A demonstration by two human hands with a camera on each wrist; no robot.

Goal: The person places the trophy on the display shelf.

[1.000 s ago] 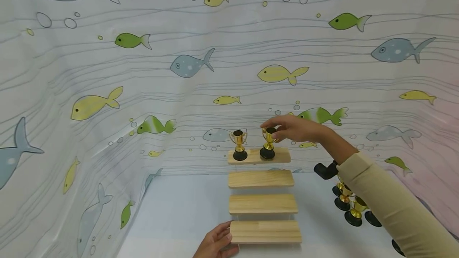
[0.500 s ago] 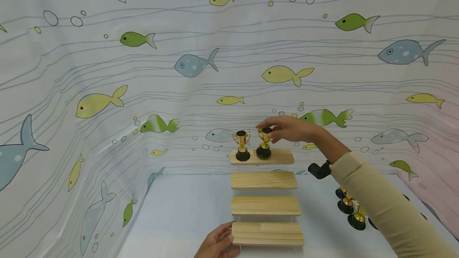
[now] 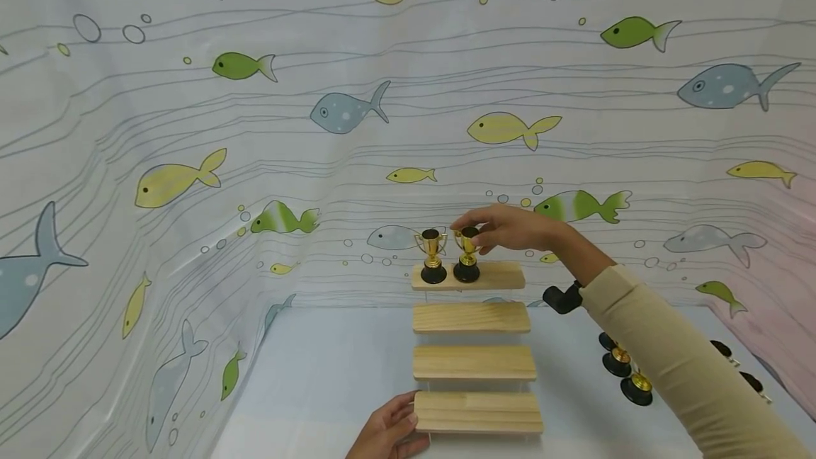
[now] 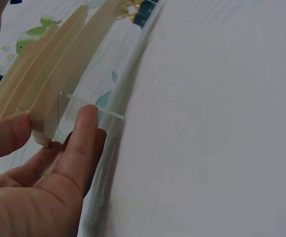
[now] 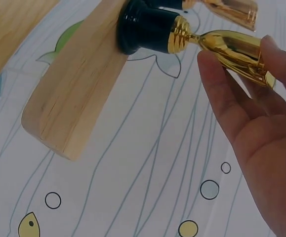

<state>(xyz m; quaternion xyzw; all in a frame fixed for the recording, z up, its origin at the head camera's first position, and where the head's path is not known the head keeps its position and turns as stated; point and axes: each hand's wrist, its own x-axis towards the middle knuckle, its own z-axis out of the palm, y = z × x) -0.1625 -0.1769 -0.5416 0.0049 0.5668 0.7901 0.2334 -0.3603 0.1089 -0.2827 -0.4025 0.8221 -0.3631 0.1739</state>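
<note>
My right hand (image 3: 519,229) pinches the cup of a small gold trophy (image 3: 467,269) with a black round base. That trophy stands upright on the top board (image 3: 505,275) of a stepped wooden display stand. In the right wrist view, thumb and fingers (image 5: 214,74) lie on either side of the golden cup. A second gold trophy (image 3: 433,255) stands close beside it, to the left on the same board. My left hand (image 3: 387,431) grips the left end of the lowest board (image 3: 479,413). In the left wrist view the thumb (image 4: 9,133) presses the board's end, with other fingers underneath.
More trophies (image 3: 637,388) stand on the white table (image 3: 319,360) at right, partly behind my sleeve (image 3: 663,346). Two further boards (image 3: 472,318) form the stand's middle steps. A fish-patterned sheet (image 3: 344,161) hangs behind and at the sides.
My right hand has shifted the trophy left along the top board, closer to the other trophy. The left hand keeps its grip on the lowest board. The head view has moved slightly.
</note>
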